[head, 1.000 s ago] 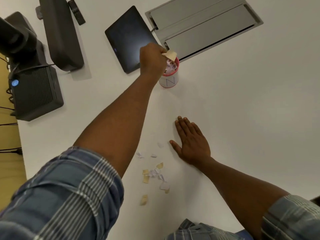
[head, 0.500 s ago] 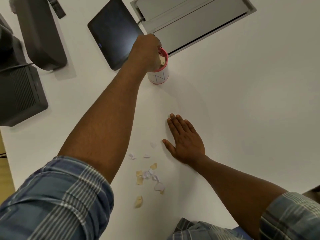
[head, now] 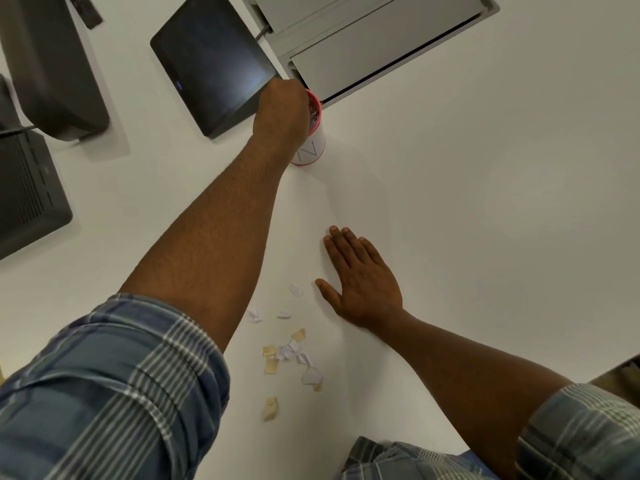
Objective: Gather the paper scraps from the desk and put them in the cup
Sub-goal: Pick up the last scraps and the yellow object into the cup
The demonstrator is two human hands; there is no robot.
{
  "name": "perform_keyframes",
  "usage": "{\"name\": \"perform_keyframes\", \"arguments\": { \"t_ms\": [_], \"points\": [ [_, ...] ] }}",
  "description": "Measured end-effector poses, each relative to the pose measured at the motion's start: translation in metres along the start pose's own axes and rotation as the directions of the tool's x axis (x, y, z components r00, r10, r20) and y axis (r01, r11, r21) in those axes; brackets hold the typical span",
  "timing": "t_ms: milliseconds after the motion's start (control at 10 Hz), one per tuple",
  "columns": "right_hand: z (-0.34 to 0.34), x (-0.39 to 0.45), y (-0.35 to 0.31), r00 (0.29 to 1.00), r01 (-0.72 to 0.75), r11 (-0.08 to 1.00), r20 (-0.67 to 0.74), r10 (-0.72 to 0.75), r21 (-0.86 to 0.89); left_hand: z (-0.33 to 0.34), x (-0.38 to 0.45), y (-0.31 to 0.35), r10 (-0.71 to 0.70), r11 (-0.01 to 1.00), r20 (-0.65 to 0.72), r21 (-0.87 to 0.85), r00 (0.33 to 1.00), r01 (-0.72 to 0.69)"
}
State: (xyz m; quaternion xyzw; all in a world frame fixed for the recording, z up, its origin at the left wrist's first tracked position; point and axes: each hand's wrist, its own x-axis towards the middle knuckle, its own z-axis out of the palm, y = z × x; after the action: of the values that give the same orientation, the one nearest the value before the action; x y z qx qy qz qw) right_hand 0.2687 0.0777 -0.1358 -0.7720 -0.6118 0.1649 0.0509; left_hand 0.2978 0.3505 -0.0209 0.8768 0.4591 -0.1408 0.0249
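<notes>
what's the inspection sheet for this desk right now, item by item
surface: white desk, matte, a grey hatch panel set into it.
job's things: white cup with a red rim, upright beside the hatch; paper scraps, white and tan, loose near the desk's front edge.
clutter: dark tablet; dark grey devices at the left.
grips: left hand over the cup's mouth, fingers hidden; right hand flat on the desk, fingers straight, beside the scraps.
cables: one thin cable at the left device.
surroundings: nothing seen.

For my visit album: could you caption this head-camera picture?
Left hand reaches into the cup; right hand lies flat beside paper scraps on the desk.
</notes>
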Motion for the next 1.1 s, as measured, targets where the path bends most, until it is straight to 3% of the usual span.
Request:
{"name": "perform_keyframes", "arguments": {
  "t_ms": [200, 400, 500, 600, 700, 900, 1000, 1100],
  "points": [
    [0.001, -0.001, 0.000, 1.000, 0.002, 1.000, -0.006, -0.002, 0.005, -0.004, 0.008, -0.002, 0.130, 0.964, 0.074, 0.223, 0.989, -0.143],
    [0.000, -0.001, 0.000, 1.000, -0.005, 1.000, 0.010, 0.005, 0.001, -0.022, -0.005, -0.006, 0.208, 0.966, 0.071, 0.143, 0.976, -0.216],
    [-0.002, -0.002, 0.001, 1.000, -0.002, 1.000, 0.028, 0.002, 0.000, -0.037, -0.033, -0.016, 0.167, 0.986, 0.014, 0.004, 0.986, -0.167],
    [-0.005, -0.003, 0.001, 0.999, 0.000, 1.000, 0.046, -0.001, 0.019, -0.045, -0.076, -0.032, 0.059, 0.965, -0.131, -0.246, 0.990, -0.091],
    [-0.011, -0.002, 0.003, 0.997, 0.026, 1.000, 0.068, -0.027, 0.015, -0.030, -0.130, -0.057, -0.104, 0.866, -0.286, -0.497, 0.953, -0.054],
    [-0.042, -0.014, 0.012, 0.990, 0.062, 0.972, 0.111, -0.090, 0.229, 0.051, -0.250, -0.106, -0.228, 0.780, -0.229, -0.625, 0.946, 0.037],
    [-0.045, -0.039, -0.001, 0.991, 0.043, 0.969, 0.111, -0.072, 0.244, 0.094, -0.302, -0.115, -0.305, 0.717, -0.127, -0.683, 0.944, 0.139],
    [-0.043, -0.068, -0.027, 0.960, 0.098, 0.957, 0.228, -0.163, 0.273, 0.133, -0.353, -0.112, -0.375, 0.647, 0.042, -0.704, 0.926, 0.293]
  ]
}}
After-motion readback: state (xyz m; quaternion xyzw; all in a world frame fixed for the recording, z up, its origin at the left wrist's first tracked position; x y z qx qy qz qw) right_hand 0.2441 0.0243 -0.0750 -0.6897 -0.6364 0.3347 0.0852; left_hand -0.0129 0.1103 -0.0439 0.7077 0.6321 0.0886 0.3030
